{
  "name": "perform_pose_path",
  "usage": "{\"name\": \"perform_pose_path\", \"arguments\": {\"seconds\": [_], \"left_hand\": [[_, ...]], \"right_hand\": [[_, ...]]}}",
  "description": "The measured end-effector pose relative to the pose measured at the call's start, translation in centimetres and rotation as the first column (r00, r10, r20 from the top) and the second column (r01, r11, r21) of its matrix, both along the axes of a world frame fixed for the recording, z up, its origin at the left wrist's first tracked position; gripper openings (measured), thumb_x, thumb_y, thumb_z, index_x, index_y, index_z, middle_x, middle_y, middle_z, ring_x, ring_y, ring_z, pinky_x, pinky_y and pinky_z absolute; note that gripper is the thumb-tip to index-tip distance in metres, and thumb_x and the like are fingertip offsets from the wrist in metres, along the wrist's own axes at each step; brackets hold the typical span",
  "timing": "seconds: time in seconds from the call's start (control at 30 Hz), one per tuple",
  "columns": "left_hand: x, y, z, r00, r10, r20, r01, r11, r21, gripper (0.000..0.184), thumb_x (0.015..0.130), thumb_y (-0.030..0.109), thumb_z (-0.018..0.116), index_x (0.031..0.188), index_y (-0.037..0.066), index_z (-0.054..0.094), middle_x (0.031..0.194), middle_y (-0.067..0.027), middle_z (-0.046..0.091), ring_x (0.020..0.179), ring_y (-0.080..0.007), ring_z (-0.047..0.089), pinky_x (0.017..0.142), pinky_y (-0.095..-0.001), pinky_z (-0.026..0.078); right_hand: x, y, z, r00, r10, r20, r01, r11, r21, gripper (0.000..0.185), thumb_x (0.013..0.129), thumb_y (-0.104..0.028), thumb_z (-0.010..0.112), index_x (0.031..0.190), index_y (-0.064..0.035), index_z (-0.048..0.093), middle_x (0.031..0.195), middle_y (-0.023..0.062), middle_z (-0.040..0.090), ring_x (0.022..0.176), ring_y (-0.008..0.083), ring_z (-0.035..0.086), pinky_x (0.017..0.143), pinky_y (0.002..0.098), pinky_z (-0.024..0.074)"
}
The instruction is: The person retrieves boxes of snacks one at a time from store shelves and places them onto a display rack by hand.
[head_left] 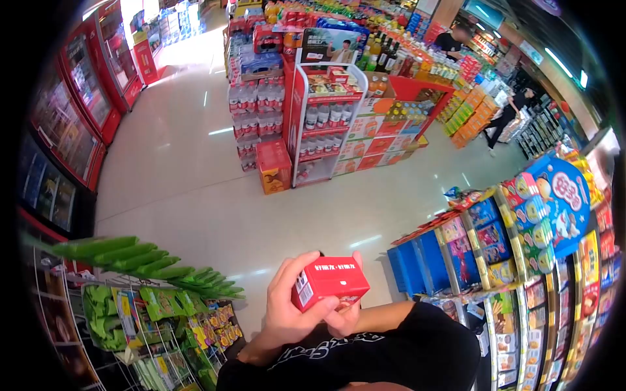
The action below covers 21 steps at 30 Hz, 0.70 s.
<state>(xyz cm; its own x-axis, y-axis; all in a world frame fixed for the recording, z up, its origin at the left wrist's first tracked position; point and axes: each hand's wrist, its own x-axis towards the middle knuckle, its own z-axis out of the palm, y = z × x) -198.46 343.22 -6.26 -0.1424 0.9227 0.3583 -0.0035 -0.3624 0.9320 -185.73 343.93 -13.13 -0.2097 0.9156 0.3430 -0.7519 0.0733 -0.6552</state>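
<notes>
In the head view, the red box (336, 280) is held up in front of the person's chest, above the tiled floor (169, 189). The left hand (283, 303) is clamped on its left end, fingers reaching over the far side and thumb along the near lower edge; this seems to leave the white lettering on top uncovered. The right hand (344, 319) is curled against the near underside, likely to steady the box from below; its grip is partly hidden. Both hands meet at the box, perhaps to keep it tilted for viewing.

Around them, a wire rack (205, 328) carries green packets within reach on the left, and a snack shelf (417, 267) faces the aisle on the right. Farther ahead, a display stand (357, 88) holds bottles in rows, presumably so that shoppers can see them.
</notes>
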Motion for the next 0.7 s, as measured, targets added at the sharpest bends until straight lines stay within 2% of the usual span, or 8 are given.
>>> {"name": "perform_pose_path", "arguments": {"seconds": [0.03,0.13,0.33,0.4,0.5,0.57,0.67,0.7], "left_hand": [[-0.3,1.6,-0.7,0.998,-0.007,0.064,0.009,0.999,-0.044,0.066,0.081,0.014,0.083,0.136,-0.006,0.054,0.115,-0.0201,0.062,0.099,-0.0275,0.067,0.087,-0.0358,0.054],[-0.8,6.7,-0.7,0.997,0.065,-0.039,-0.066,0.998,-0.021,0.066,0.080,0.015,0.085,0.135,-0.007,0.054,0.115,-0.0206,0.062,0.098,-0.0279,0.067,0.086,-0.0363,0.054],[-0.4,21.6,3.2,0.919,0.108,-0.380,-0.121,0.993,-0.010,0.067,0.078,0.019,0.084,0.135,-0.004,0.057,0.110,-0.0198,0.063,0.097,-0.0304,0.065,0.088,-0.0387,0.052],[-0.4,27.2,3.3,0.884,0.085,-0.460,-0.113,0.993,-0.035,0.067,0.082,0.018,0.080,0.138,-0.003,0.052,0.113,-0.0188,0.063,0.103,-0.0275,0.064,0.093,-0.0383,0.050],[-0.1,35.4,-0.4,0.957,0.127,-0.261,-0.156,0.983,-0.093,0.065,0.089,0.019,0.075,0.143,-0.003,0.046,0.120,-0.0178,0.062,0.109,-0.0243,0.062,0.097,-0.0373,0.049],[0.0,40.0,-2.1,0.966,0.167,-0.199,-0.188,0.978,-0.092,0.063,0.096,0.018,0.067,0.148,-0.003,0.038,0.125,-0.0174,0.061,0.113,-0.0217,0.060,0.100,-0.0367,0.049],[0.9,45.9,-3.9,0.966,0.258,-0.019,-0.255,0.934,-0.250,0.064,0.098,0.018,0.066,0.150,-0.002,0.034,0.127,-0.0186,0.059,0.115,-0.0234,0.060,0.102,-0.0379,0.048],[0.9,47.9,-4.9,0.952,0.286,-0.108,-0.303,0.930,-0.210,0.064,0.098,0.019,0.066,0.150,-0.002,0.035,0.128,-0.0188,0.058,0.117,-0.0237,0.059,0.103,-0.0381,0.048]], "right_hand": [[0.3,1.7,-0.1,0.996,0.043,0.077,-0.042,0.999,-0.019,0.114,0.085,-0.003,0.064,0.160,-0.0108,-0.022,0.147,0.0238,0.044,0.134,0.0345,0.052,0.111,0.0511,0.0448],[-1.2,8.4,-1.8,0.989,0.128,-0.074,-0.118,0.984,0.131,0.112,0.086,-0.001,0.065,0.161,-0.0110,-0.018,0.147,0.0235,0.045,0.133,0.0335,0.054,0.111,0.0508,0.0454],[-2.5,23.0,-2.7,0.987,0.053,-0.154,-0.052,0.999,0.010,0.116,0.090,-0.008,0.071,0.160,-0.0107,-0.021,0.147,0.0221,0.047,0.130,0.0314,0.056,0.109,0.0486,0.0466],[-1.6,28.9,-2.9,0.997,0.069,-0.044,-0.067,0.996,0.054,0.114,0.091,-0.004,0.068,0.159,-0.0094,-0.023,0.146,0.0213,0.047,0.131,0.0306,0.055,0.110,0.0477,0.0455],[0.1,38.0,-2.8,0.974,0.186,0.131,-0.192,0.980,0.042,0.110,0.091,0.000,0.064,0.159,-0.0065,-0.022,0.147,0.0208,0.046,0.132,0.0299,0.054,0.112,0.0459,0.0443],[0.0,43.8,-2.0,0.966,0.216,0.145,-0.226,0.972,0.056,0.103,0.092,0.003,0.064,0.163,-0.0044,-0.009,0.147,0.0183,0.047,0.132,0.0267,0.054,0.111,0.0414,0.0446],[0.8,51.2,-3.6,0.902,0.160,0.401,-0.201,0.978,0.063,0.091,0.092,-0.003,0.071,0.161,-0.0007,0.013,0.144,0.0154,0.049,0.129,0.0232,0.055,0.108,0.0377,0.0460],[1.0,53.2,-5.7,0.872,0.098,0.480,-0.140,0.989,0.053,0.087,0.092,-0.005,0.073,0.160,0.0004,0.019,0.143,0.0145,0.051,0.127,0.0226,0.056,0.107,0.0370,0.0461]]}}
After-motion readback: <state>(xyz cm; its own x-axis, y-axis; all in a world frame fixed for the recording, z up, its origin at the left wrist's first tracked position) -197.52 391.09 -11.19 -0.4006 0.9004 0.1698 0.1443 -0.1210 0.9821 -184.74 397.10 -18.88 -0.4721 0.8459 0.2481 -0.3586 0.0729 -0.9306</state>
